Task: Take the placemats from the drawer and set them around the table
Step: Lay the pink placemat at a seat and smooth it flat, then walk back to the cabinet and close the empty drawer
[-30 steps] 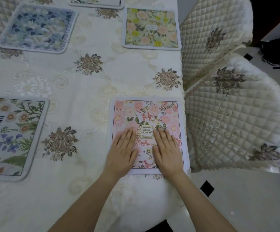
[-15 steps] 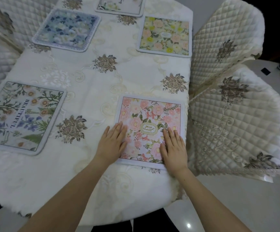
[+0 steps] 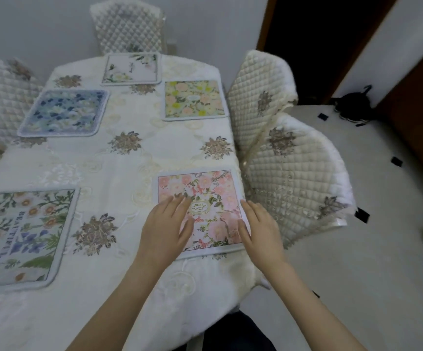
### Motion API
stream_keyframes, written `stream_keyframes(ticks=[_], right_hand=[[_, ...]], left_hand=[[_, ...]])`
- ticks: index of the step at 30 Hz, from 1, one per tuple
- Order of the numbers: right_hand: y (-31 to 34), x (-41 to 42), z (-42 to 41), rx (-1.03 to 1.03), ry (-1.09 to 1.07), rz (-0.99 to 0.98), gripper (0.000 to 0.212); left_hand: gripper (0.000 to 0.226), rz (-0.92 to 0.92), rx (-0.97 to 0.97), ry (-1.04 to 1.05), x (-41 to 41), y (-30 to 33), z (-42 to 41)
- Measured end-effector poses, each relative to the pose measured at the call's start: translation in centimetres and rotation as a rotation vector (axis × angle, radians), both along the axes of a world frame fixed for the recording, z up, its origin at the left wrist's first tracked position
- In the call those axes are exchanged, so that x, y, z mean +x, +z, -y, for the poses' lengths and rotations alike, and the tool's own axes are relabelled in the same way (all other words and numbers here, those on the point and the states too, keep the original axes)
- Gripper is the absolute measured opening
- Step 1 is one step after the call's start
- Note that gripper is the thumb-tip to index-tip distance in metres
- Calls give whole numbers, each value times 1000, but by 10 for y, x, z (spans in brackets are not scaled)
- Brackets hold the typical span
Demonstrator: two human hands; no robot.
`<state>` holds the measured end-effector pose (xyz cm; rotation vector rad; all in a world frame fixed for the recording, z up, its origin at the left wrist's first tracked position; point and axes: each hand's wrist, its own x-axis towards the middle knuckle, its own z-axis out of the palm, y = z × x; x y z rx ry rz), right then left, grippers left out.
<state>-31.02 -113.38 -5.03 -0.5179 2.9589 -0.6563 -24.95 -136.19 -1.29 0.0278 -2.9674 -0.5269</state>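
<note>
A person's two bare hands rest on a pink floral placemat [image 3: 200, 198] at the near right edge of a cloth-covered bench [image 3: 129, 163]. The left hand [image 3: 166, 226] lies flat on the mat's left half, fingers [image 3: 180, 201] spread and extended, grip fully open with nothing held. The right hand [image 3: 261, 231] sits at the mat's right border, fingers loosely extended over the edge; whether its grip pinches the edge cannot be told. Four other placemats lie flat around the bench: a botanical placemat [image 3: 20, 236] at near left, a blue placemat [image 3: 64, 112] at far left, a yellow-green placemat [image 3: 194, 100] at far right, and a pale placemat [image 3: 131, 69] at the far end. Quilted chairs [image 3: 296, 178] stand close beside the bench.
</note>
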Motion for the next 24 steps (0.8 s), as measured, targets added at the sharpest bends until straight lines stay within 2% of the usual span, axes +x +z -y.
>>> stream_keyframes(ticks=[5, 14, 24], right_hand=[[30, 92, -16, 35, -186, -120, 54], [16, 265, -41, 156, -523, 73, 57], [27, 323, -115, 85, -875, 75, 60]], left_hand=[[52, -24, 40, -190, 52, 7, -14], [58, 128, 8, -518, 123, -16, -44], [55, 73, 45, -885, 112, 2, -158]])
